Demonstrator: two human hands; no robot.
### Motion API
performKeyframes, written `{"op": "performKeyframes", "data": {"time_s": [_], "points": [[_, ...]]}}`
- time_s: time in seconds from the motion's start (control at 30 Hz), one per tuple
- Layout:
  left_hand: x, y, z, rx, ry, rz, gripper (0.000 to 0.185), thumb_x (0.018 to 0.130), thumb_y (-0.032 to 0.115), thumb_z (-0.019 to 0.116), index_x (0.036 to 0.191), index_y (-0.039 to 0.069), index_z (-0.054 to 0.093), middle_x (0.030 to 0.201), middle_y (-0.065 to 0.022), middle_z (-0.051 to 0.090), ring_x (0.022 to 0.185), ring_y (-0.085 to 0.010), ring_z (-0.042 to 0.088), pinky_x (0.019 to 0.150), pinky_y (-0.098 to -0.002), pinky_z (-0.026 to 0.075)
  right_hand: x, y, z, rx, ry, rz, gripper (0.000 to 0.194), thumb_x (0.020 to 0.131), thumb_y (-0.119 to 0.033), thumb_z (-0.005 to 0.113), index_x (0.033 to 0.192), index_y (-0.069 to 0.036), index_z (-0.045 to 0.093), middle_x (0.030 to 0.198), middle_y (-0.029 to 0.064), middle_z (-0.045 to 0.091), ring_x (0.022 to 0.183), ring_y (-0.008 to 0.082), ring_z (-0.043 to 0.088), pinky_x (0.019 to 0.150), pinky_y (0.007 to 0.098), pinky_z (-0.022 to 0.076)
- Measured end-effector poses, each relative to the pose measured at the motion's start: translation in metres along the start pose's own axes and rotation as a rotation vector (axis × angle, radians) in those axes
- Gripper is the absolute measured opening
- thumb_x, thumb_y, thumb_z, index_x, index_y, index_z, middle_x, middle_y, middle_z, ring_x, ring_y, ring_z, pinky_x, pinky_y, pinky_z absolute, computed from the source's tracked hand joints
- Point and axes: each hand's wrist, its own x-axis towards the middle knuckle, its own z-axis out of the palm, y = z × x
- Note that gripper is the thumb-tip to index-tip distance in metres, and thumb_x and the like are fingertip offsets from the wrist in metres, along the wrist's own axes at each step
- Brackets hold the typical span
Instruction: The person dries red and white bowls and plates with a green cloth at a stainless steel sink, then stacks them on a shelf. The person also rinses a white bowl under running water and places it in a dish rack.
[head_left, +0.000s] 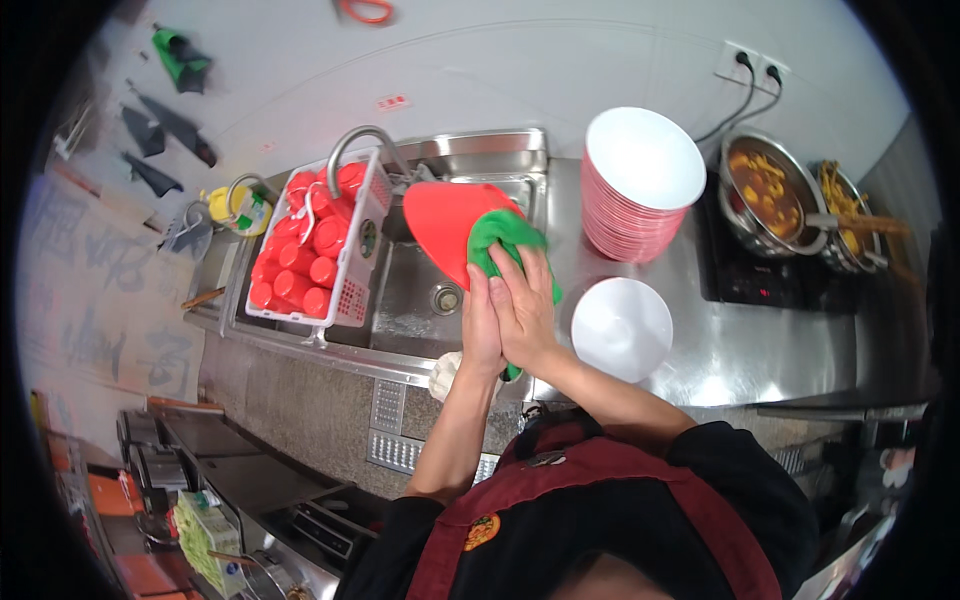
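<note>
A red bowl (450, 221) is tilted over the sink, its red outer side towards me. My right hand (531, 315) presses a bunched green cloth (501, 226) against it, and the cloth also hangs out below the wrist. Close beside it, my left hand (482, 326) grips the bowl at its near edge; its fingers are largely hidden. To the right, a tall stack of bowls (634, 217), pink-red outside and white inside, stands on the steel counter. A single white-lined bowl (622, 328) sits nearer to me, its inside facing up.
A white plastic basket (351, 296) full of red containers (296, 259) rests over the left side of the steel sink (405, 300), beneath a curved faucet (360, 135). Pans of food (772, 191) stand by the induction cooker (765, 289) at right. A yellow bottle (247, 210) is far left.
</note>
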Motion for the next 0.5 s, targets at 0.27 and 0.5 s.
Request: {"op": "performKeyframes", "data": {"time_s": [0.27, 0.5], "points": [[-0.054, -0.066, -0.002, 1.172, -0.716, 0.267, 0.029, 0.098, 0.021, 0.057, 0.121, 0.003, 0.059, 0.088, -0.0155, 0.068, 0.076, -0.0284, 0.067, 0.069, -0.0417, 0.053, -0.050, 0.076, -0.143, -0.019, -0.388, 0.727, 0.051, 0.104, -0.034, 0.037, 0.095, 0.009, 0.064, 0.067, 0.0263, 0.062, 0.072, 0.0413, 0.067, 0.075, 0.0467, 0.0505], [-0.063, -0.156, -0.005, 1.512, -1.395, 0.435, 0.045, 0.087, 0.017, 0.062, 0.131, 0.008, 0.053, 0.122, -0.0160, 0.066, 0.108, -0.0333, 0.065, 0.090, -0.0433, 0.054, -0.100, 0.107, -0.309, 0.696, 0.377, 1.136, 0.032, 0.097, -0.027, 0.053, 0.103, 0.000, 0.069, 0.089, 0.0036, 0.068, 0.077, 0.0141, 0.065, 0.070, 0.0283, 0.0522]]}}
